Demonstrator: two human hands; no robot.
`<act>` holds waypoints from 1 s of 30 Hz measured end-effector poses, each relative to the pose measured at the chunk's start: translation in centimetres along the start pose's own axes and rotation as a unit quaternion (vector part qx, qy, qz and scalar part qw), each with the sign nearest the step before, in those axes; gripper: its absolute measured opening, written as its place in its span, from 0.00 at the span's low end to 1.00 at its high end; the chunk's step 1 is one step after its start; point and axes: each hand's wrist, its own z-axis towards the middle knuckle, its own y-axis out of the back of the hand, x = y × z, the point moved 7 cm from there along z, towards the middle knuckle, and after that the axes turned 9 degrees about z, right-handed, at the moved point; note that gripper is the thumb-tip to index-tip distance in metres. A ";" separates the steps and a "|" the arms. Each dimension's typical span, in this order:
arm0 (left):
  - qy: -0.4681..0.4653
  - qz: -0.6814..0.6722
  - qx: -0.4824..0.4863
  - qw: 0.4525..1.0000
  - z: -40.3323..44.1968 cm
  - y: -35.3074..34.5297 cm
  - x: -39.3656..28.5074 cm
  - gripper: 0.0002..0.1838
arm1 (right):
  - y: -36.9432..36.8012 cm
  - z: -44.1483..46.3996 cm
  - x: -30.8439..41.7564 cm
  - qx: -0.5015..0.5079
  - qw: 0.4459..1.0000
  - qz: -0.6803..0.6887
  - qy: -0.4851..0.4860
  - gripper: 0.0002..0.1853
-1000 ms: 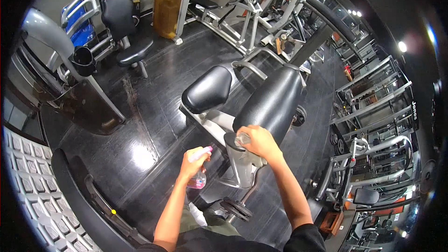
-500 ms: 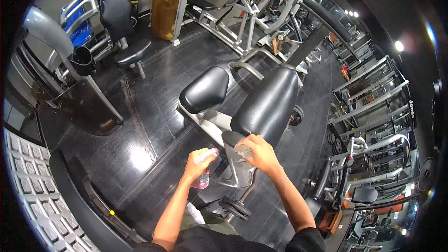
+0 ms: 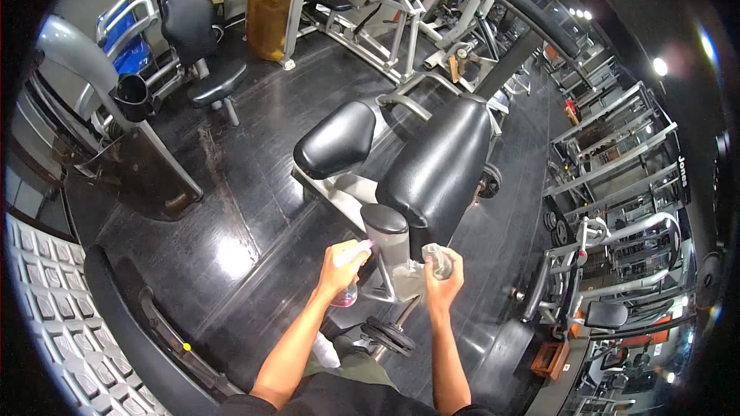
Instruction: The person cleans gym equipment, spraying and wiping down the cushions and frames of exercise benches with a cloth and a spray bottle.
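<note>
My left hand point(image 3: 333, 273) is closed around a spray bottle point(image 3: 346, 297) with a clear body, pinkish at its base, and a white and pink spray head beside the small padded post. My right hand point(image 3: 445, 286) grips a crumpled grey cloth point(image 3: 438, 260), held just right of that post. The padded post point(image 3: 385, 219), with its dark rounded top, stands between my hands. Beyond it lies the long black bench pad point(image 3: 439, 158), and to its left is a shorter black seat pad point(image 3: 337, 139).
Weight plates point(image 3: 388, 335) sit on a bar near my legs. A machine with a dark shroud point(image 3: 154, 177) and a black upright seat point(image 3: 187, 23) stand at left. Racks point(image 3: 609, 154) line the right side, with a wooden box point(image 3: 549, 360) below.
My right hand and the cloth have moved right and slightly down, off the top of the padded post. My left hand with the spray bottle has shifted slightly right.
</note>
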 end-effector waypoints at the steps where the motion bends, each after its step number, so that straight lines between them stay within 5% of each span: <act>1: -0.002 0.005 -0.004 1.000 -0.1 0.0 -0.1 0.07 | -0.5 -0.6 0.0 0.000 1.000 -0.012 0.012 0.16; 10: 0.041 0.010 -0.002 0.999 -3.7 2.2 0.4 0.08 | -11.0 -5.5 -0.9 -0.043 0.984 -0.077 0.154 0.23; 14: 0.069 0.048 0.005 0.996 -5.0 3.8 1.7 0.07 | -11.5 -7.2 -2.8 0.016 0.982 -0.126 0.142 0.23; 18: 0.071 0.065 0.018 0.995 -5.3 4.5 2.0 0.06 | -8.0 -4.6 -2.4 -0.100 0.986 -0.012 0.132 0.20; 24: 0.076 0.055 0.028 0.995 -5.0 3.6 2.1 0.05 | -8.0 -4.9 -2.3 -0.103 0.991 0.014 0.088 0.20; 30: 0.075 0.048 0.037 0.995 -5.2 3.5 2.9 0.05 | -8.5 -6.4 -3.4 0.021 0.979 -0.114 0.167 0.26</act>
